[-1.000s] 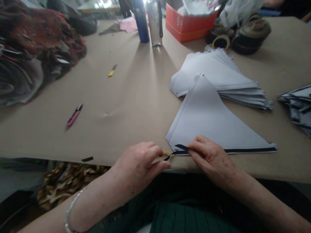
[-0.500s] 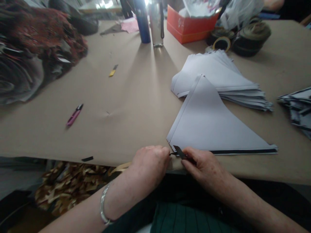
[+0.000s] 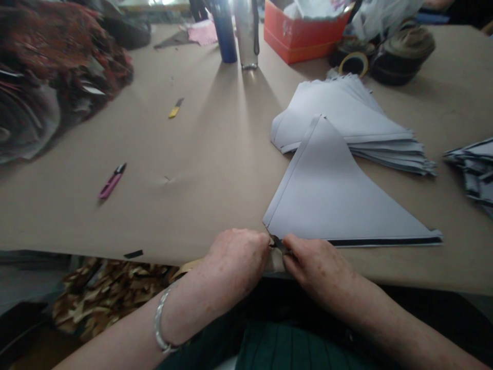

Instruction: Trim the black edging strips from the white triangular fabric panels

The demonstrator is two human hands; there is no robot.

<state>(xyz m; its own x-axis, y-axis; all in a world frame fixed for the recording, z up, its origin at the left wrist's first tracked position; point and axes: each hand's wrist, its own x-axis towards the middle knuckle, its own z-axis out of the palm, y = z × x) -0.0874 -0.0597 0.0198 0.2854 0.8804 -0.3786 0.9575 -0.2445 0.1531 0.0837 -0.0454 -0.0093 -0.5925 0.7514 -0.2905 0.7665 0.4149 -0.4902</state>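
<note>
A white triangular piece of sheet material point(image 3: 327, 190) lies flat on the brown-paper table point(image 3: 154, 216), with a black strip point(image 3: 385, 241) along its near edge. At its near left corner my right hand point(image 3: 316, 264) pinches the strip's end. My left hand point(image 3: 236, 262) sits just beside it, closed around something mostly hidden. A pale strip point(image 3: 187, 269) shows below that hand. The two hands nearly touch. Behind the triangle lies a stack of similar white triangles point(image 3: 339, 110).
Pink-handled snips point(image 3: 111, 182) and a small yellow tool point(image 3: 174, 109) lie on the table. A blue bottle point(image 3: 224, 36), a steel flask point(image 3: 246, 36), a red box point(image 3: 300, 38), a tape roll point(image 3: 353, 64), a fabric heap point(image 3: 50, 67) and black-edged triangles point(image 3: 477, 174) surround the work.
My hands have drawn closer together at the triangle's corner. The black strip's loose end, clearly visible earlier, is now mostly hidden between them. The pale strip has appeared below my left hand.
</note>
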